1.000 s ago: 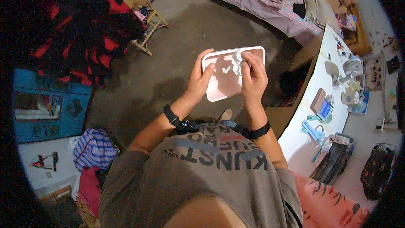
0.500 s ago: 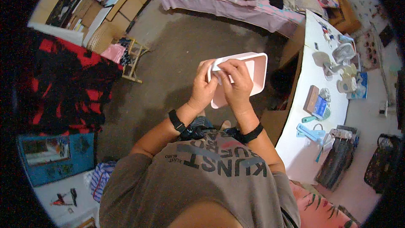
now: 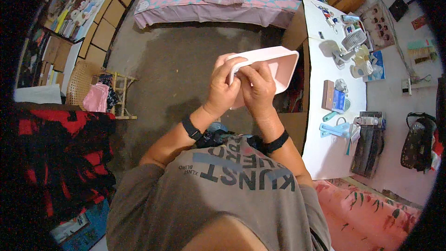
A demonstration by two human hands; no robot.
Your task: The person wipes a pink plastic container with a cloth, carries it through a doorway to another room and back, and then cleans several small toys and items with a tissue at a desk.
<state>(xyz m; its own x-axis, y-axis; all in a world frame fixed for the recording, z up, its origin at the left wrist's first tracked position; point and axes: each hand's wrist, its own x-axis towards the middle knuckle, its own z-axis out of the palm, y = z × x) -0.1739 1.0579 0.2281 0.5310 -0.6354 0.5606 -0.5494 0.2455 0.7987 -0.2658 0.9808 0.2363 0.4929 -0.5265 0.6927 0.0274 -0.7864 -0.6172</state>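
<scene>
Head view: pale pink tray (image 3: 289, 67) was smooth, rectangular, round-cornered, open-topped, tilted, held up over the grey floor (image 3: 172, 60) in front of the torso. Left hand (image 3: 223, 87) was closed around its left end. Right hand (image 3: 259, 92) had fingers bunched inside near there; couldn't tell what, if anything, they pinched.

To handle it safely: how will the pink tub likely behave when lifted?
The pink tub is probably light: the left hand grips it at one end. It looks smooth and thin-walled, so it could slip or flex slightly.
</scene>
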